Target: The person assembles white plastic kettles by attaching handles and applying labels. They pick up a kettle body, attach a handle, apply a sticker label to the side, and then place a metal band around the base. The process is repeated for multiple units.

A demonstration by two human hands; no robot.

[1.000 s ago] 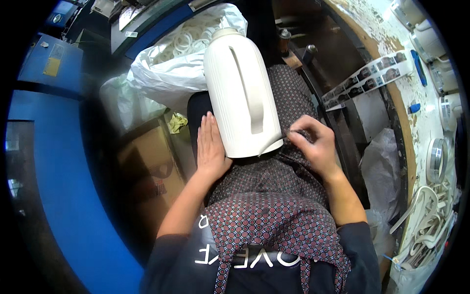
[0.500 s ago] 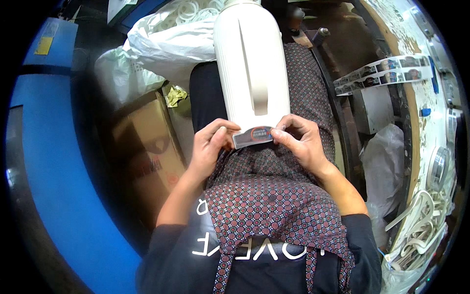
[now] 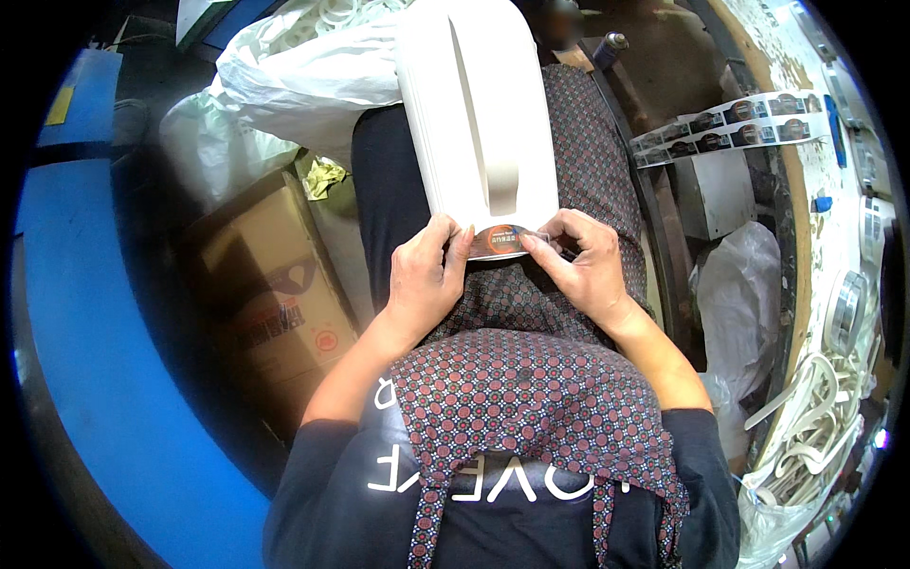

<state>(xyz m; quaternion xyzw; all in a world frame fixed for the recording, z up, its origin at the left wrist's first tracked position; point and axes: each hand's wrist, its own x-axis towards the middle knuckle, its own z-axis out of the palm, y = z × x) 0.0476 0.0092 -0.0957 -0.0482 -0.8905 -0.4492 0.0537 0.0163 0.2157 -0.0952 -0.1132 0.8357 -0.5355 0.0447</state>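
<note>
Both hands (left hand [image 3: 424, 280], right hand [image 3: 580, 268]) press a round sticker [image 3: 500, 241] onto a white casing [image 3: 474, 104]

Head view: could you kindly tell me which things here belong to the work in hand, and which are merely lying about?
In hand: white plastic shell, round sticker, left hand, right hand, sticker strip.
Lying about: cardboard box, white plastic bags, white rings.

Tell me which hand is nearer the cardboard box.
Left. The left hand is at the sticker, just right of the cardboard box; the right hand lies farther right.
</note>
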